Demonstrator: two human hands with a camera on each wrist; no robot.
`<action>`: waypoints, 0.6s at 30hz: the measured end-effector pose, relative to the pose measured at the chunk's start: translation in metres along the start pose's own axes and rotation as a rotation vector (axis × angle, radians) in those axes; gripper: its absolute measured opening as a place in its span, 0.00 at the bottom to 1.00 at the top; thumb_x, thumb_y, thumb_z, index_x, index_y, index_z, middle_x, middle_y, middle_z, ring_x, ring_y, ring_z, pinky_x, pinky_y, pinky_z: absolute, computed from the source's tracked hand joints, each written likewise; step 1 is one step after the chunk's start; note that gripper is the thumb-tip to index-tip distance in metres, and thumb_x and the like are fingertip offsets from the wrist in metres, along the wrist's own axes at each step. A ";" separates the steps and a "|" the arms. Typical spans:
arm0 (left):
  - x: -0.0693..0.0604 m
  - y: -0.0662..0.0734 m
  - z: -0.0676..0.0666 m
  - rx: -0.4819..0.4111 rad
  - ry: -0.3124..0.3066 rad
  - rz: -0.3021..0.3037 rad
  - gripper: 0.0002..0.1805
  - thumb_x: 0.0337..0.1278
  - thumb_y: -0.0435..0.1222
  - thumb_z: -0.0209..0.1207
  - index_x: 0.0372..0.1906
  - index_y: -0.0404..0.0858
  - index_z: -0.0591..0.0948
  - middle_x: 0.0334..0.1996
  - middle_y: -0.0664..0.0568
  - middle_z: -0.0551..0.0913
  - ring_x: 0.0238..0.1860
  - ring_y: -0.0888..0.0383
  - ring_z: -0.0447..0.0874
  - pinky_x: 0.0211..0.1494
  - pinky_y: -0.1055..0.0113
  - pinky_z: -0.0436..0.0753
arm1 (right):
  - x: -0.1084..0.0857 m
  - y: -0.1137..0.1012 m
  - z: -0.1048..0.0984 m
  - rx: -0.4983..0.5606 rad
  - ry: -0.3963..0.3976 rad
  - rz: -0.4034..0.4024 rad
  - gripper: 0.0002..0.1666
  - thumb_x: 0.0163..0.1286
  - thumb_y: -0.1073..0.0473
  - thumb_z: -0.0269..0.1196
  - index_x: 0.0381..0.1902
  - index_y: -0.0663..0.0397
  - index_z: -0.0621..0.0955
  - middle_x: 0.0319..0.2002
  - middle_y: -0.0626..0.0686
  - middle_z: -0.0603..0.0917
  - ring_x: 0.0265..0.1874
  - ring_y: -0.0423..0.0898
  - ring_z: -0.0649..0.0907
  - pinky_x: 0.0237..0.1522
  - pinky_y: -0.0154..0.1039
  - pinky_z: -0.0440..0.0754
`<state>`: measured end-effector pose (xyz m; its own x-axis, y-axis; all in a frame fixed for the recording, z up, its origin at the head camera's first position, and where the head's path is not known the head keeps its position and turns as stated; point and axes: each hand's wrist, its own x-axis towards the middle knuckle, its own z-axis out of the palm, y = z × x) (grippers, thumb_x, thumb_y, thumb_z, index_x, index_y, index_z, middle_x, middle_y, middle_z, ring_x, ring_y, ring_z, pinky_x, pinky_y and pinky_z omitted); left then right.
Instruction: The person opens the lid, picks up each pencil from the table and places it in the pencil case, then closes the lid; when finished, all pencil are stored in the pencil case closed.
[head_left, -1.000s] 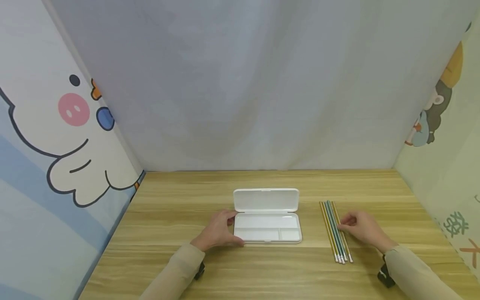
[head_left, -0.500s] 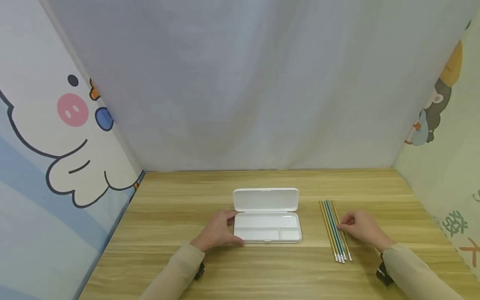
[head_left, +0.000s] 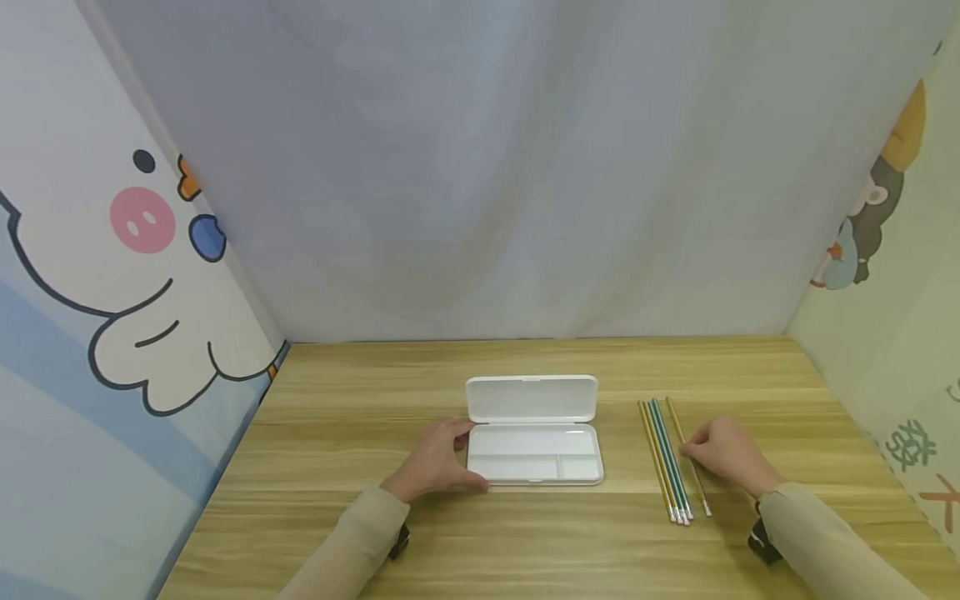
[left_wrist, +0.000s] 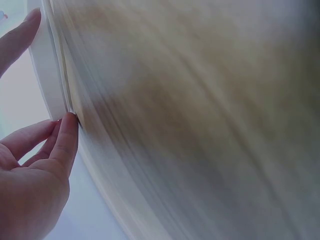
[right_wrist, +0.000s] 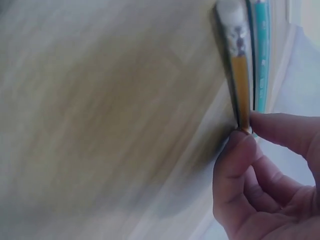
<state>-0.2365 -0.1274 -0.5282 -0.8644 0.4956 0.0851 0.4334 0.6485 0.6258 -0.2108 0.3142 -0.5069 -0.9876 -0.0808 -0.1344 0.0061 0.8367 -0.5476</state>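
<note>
A white pencil case point(head_left: 517, 468) lies on the table with its lid point(head_left: 532, 399) raised, showing compartments with nothing in them. My left hand point(head_left: 435, 462) holds the case at its left end, thumb at the front corner and fingers at the back. In the left wrist view, the fingertips point(left_wrist: 70, 122) touch the case's edge. To the right, my right hand point(head_left: 731, 454) pinches a yellow pencil point(head_left: 701, 492) between thumb and fingertips; its eraser end points toward me. Left of it lies a row of yellow and green pencils point(head_left: 666, 467), all eraser ends near me.
The wood-grain table point(head_left: 360, 383) ends at a grey curtain point(head_left: 525, 208) behind. Cartoon-printed walls stand at the left point(head_left: 67, 350) and right point(head_left: 885, 350). A black strap device point(head_left: 763, 543) sits on the right wrist, another point(head_left: 400, 542) on the left.
The right hand has drawn the yellow pencil slightly right, so a gap now separates it from the other pencils. The left hand and the case have stayed in place.
</note>
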 end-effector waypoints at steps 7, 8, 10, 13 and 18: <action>0.000 0.000 0.000 0.028 0.005 0.001 0.46 0.21 0.53 0.79 0.55 0.37 0.79 0.44 0.51 0.80 0.42 0.56 0.77 0.45 0.67 0.79 | 0.002 0.000 0.000 -0.034 0.007 0.009 0.08 0.56 0.63 0.65 0.25 0.65 0.85 0.26 0.55 0.84 0.23 0.46 0.78 0.25 0.43 0.79; 0.001 0.000 0.000 0.030 0.007 0.003 0.46 0.21 0.53 0.79 0.55 0.37 0.80 0.43 0.51 0.80 0.42 0.56 0.77 0.44 0.67 0.79 | 0.002 0.000 0.001 -0.029 0.007 0.012 0.08 0.56 0.63 0.64 0.25 0.65 0.85 0.25 0.55 0.84 0.22 0.46 0.78 0.24 0.42 0.78; 0.001 0.000 0.000 0.034 0.007 -0.002 0.46 0.20 0.53 0.79 0.55 0.37 0.80 0.43 0.51 0.79 0.41 0.56 0.76 0.44 0.67 0.79 | 0.001 0.001 0.001 -0.015 0.007 0.021 0.08 0.55 0.63 0.64 0.24 0.65 0.85 0.24 0.54 0.84 0.20 0.45 0.76 0.22 0.40 0.76; 0.001 0.000 0.000 0.035 0.007 -0.006 0.46 0.20 0.54 0.79 0.54 0.36 0.80 0.43 0.51 0.79 0.41 0.56 0.76 0.44 0.66 0.79 | 0.001 0.002 0.001 0.013 0.007 0.035 0.09 0.55 0.62 0.64 0.23 0.65 0.85 0.21 0.52 0.82 0.18 0.45 0.75 0.20 0.38 0.74; 0.001 0.001 -0.001 0.049 0.008 -0.008 0.47 0.20 0.54 0.79 0.55 0.36 0.79 0.43 0.50 0.79 0.41 0.56 0.76 0.44 0.65 0.79 | 0.003 0.005 0.003 0.051 0.013 0.045 0.11 0.57 0.59 0.64 0.19 0.60 0.84 0.14 0.47 0.77 0.14 0.42 0.71 0.17 0.36 0.71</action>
<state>-0.2367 -0.1269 -0.5267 -0.8699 0.4855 0.0868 0.4382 0.6800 0.5878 -0.2128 0.3165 -0.5127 -0.9882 -0.0367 -0.1488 0.0577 0.8106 -0.5828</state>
